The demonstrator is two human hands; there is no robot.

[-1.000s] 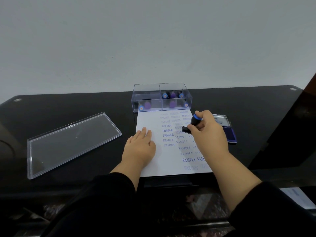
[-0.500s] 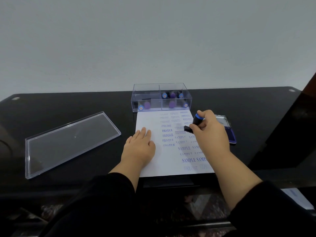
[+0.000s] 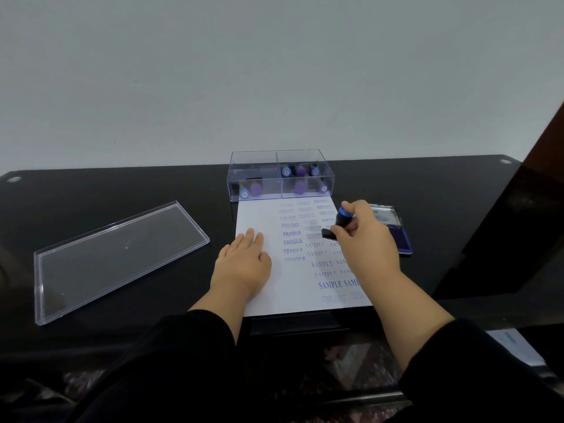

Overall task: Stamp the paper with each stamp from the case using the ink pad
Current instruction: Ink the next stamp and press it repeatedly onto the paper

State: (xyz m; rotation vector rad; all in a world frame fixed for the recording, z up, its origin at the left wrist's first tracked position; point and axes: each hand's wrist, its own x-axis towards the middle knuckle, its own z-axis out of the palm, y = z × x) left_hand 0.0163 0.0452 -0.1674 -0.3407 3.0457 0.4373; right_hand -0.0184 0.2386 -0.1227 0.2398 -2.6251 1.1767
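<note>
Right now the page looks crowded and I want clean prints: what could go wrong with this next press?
The stamp in the right hand sits tilted among earlier prints on the paper, so it may overlap them or print unevenly. The right wrist lies over the SAMPLE prints and could smear them if still wet.

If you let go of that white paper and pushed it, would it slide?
Probably: the paper looks thin and light, lying on a glossy black table. The left hand presses flat on it, likely for that reason. Lifted, it would probably flop.
</note>
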